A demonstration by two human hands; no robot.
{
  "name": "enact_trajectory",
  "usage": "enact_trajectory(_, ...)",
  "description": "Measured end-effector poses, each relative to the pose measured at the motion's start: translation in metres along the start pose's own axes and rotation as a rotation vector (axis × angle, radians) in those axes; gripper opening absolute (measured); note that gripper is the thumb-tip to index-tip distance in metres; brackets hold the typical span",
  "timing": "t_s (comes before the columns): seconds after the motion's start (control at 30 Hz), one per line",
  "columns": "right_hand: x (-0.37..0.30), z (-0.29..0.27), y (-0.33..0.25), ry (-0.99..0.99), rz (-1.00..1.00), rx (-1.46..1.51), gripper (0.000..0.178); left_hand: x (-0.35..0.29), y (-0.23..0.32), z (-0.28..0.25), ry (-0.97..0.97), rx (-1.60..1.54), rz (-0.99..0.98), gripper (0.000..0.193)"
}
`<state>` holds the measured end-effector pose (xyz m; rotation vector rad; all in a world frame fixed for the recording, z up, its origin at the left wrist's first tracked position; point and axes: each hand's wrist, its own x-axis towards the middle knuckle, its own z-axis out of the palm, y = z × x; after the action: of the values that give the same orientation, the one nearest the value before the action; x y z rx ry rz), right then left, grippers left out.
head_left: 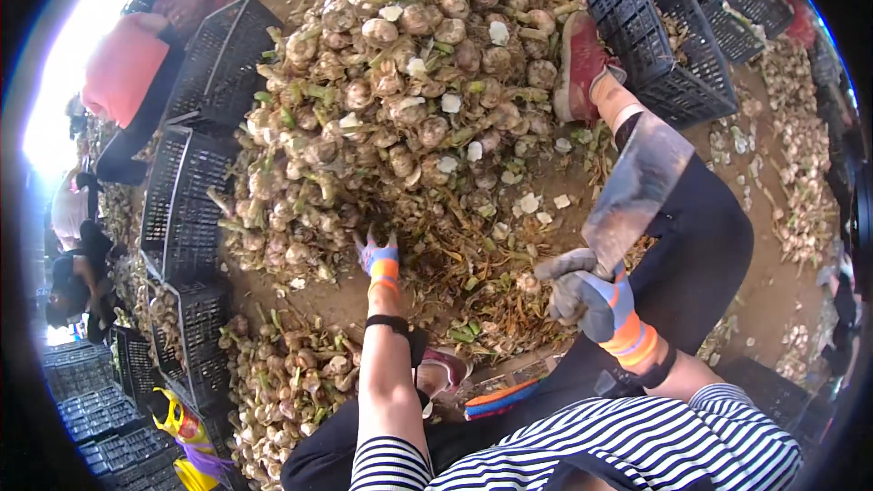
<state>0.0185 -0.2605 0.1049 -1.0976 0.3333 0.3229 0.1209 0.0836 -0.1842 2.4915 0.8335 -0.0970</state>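
Observation:
In the head view, my left hand point(378, 259), in a lilac, orange and grey glove, reaches to the near edge of a big heap of garlic bulbs point(409, 109). Its fingers are spread, and I see nothing held in them. On the right, my gloved right hand point(596, 302) is closed round the handle of a cleaver point(638, 186), whose broad, stained blade points up and away over my right leg. The handle is mostly hidden by the grey-coated fingers. Dry stalks and leaf scraps point(486, 282) lie on the ground between my hands.
Trimmed garlic point(286, 382) lies at the lower left. Black plastic crates point(191, 200) line the left side, and another crate point(664, 45) stands at the far right beside my red shoe point(577, 68). A person in a pink top point(125, 68) is beyond the left crates. More garlic point(791, 136) lies far right.

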Motion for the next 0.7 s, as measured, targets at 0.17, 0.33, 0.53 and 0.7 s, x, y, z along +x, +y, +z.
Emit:
enact_trajectory(0.17,0.010,-0.010,0.001,0.083,0.032,-0.020,0.024,-0.094,0.070,0.056,-0.147,0.261,0.047,0.077)
enact_trajectory(0.33,0.015,-0.005,0.003,0.041,0.125,-0.018,0.025,-0.222,0.099,0.090,-0.506,-0.009,0.435,0.074)
enact_trajectory(0.53,0.011,-0.023,-0.005,0.068,0.040,0.031,0.024,-0.150,0.180,0.018,0.069,0.045,0.818,0.055)
enact_trajectory(0.7,0.013,-0.022,-0.013,0.041,0.119,0.095,0.027,-0.114,0.170,-0.002,-0.406,0.751,0.693,0.076)
